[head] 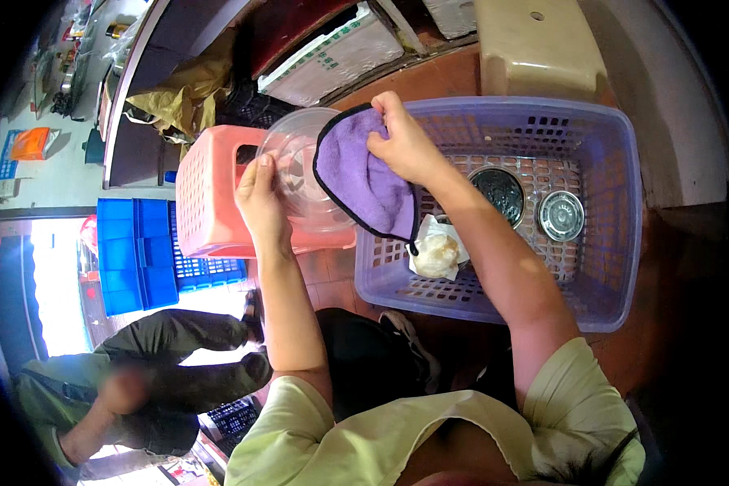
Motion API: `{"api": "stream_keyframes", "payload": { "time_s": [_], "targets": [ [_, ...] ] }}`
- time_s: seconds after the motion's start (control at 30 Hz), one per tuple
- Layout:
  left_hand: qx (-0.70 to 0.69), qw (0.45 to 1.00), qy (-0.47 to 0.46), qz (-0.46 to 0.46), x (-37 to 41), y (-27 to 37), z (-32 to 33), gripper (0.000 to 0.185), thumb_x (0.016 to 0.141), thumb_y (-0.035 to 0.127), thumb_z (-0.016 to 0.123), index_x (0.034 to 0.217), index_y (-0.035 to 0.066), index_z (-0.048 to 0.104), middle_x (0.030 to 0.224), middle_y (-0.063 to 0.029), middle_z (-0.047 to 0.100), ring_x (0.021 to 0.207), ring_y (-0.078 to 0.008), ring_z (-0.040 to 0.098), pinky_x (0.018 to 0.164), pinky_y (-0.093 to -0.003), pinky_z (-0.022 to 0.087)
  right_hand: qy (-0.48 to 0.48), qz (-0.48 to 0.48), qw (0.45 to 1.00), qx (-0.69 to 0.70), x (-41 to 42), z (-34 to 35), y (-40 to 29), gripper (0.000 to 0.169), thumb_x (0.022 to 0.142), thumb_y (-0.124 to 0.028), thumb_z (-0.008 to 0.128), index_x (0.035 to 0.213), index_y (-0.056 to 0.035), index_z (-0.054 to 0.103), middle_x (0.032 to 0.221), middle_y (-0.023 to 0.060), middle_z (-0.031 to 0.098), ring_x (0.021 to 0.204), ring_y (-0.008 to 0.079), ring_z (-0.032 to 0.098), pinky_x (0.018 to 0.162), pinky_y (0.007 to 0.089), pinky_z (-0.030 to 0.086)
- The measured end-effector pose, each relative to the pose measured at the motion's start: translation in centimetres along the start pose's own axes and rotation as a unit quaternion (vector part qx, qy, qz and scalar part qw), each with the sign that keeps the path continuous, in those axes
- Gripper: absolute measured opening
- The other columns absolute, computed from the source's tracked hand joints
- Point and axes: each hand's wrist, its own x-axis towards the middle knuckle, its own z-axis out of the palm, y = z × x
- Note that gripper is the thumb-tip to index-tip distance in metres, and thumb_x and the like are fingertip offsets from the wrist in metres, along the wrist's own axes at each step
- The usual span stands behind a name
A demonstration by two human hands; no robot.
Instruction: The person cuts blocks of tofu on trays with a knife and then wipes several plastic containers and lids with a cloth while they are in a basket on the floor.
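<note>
Pinched at its near left edge, a clear round plastic lid or shallow container (291, 170) is in my left hand (261, 197). My right hand (404, 140) grips the upper edge of a purple cloth with black trim (361, 170). The cloth hangs down and overlaps the right side of the clear plastic piece; whether they touch, I cannot tell. Below my right forearm stands a translucent purple plastic basket (626, 212). In it lie a dark round item (499, 193), a round metal lid-like piece (561, 215) and a crumpled whitish bundle on white paper (436, 255).
A pink plastic stool (209, 194) lies on its side behind my left hand. Blue crates (136, 255) stand farther left. A cream plastic stool (540, 54) is beyond the basket, near a white foam box (334, 58). Another person (158, 364) is at the lower left.
</note>
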Motion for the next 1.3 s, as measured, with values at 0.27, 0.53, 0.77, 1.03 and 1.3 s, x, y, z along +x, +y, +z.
{"api": "stream_keyframes", "payload": {
  "time_s": [0.27, 0.53, 0.77, 1.03, 1.3],
  "targets": [
    [-0.098, 0.980, 0.113, 0.130, -1.0, 1.4, 1.4, 0.023, 0.094, 0.019, 0.047, 0.103, 0.001, 0.058, 0.086, -0.0075, 0.065, 0.066, -0.0098, 0.058, 0.058, -0.0202, 0.048, 0.161, 0.080, 0.962, 0.206, -2.1, 7.2, 0.3, 0.041, 0.071, 0.005, 0.055, 0.108, -0.0029, 0.039, 0.090, 0.0054, 0.046, 0.082, 0.0145, 0.046, 0.076, 0.0272, 0.040],
    [-0.068, 0.991, -0.039, 0.107, -4.0, -1.3, 8.2, 0.043, 0.095, 0.029, 0.041, 0.127, 0.002, 0.034, 0.125, -0.0142, 0.042, 0.111, -0.0285, 0.046, 0.097, -0.0382, 0.036, 0.324, 0.184, 0.872, 0.317, -2.0, 7.7, -1.2, 0.040, 0.077, -0.005, 0.048, 0.116, 0.0008, 0.039, 0.101, 0.0125, 0.047, 0.095, 0.0209, 0.046, 0.087, 0.0334, 0.038],
    [0.202, 0.896, -0.380, -0.111, -4.5, 0.2, 3.5, 0.046, 0.089, 0.028, 0.054, 0.126, 0.002, 0.046, 0.117, -0.0086, 0.051, 0.109, -0.0207, 0.047, 0.093, -0.0339, 0.039, 0.298, -0.132, 0.931, 0.162, 2.9, -6.4, -2.2, 0.016, 0.082, -0.004, 0.050, 0.096, 0.0021, 0.055, 0.086, 0.0080, 0.060, 0.079, 0.0135, 0.054, 0.074, 0.0271, 0.044],
    [0.166, 0.928, -0.300, -0.142, -3.6, 0.9, 2.9, 0.040, 0.094, 0.040, 0.042, 0.096, 0.005, 0.061, 0.076, 0.0011, 0.054, 0.064, -0.0090, 0.047, 0.057, -0.0236, 0.038, -0.101, -0.111, 0.971, -0.187, -0.1, -4.8, -3.1, 0.029, 0.075, -0.033, 0.065, 0.082, -0.0055, 0.061, 0.073, 0.0159, 0.061, 0.067, 0.0322, 0.059, 0.060, 0.0366, 0.045],
    [0.182, 0.927, -0.296, -0.139, -3.7, 1.3, 2.9, 0.032, 0.091, 0.035, 0.051, 0.080, 0.007, 0.062, 0.060, 0.0097, 0.043, 0.052, -0.0019, 0.033, 0.047, -0.0201, 0.023, -0.243, -0.109, 0.945, -0.191, -1.2, -2.9, -5.9, 0.021, 0.073, -0.010, 0.054, 0.092, -0.0075, 0.062, 0.086, 0.0157, 0.064, 0.085, 0.0348, 0.060, 0.072, 0.0416, 0.047]
  ]
}}
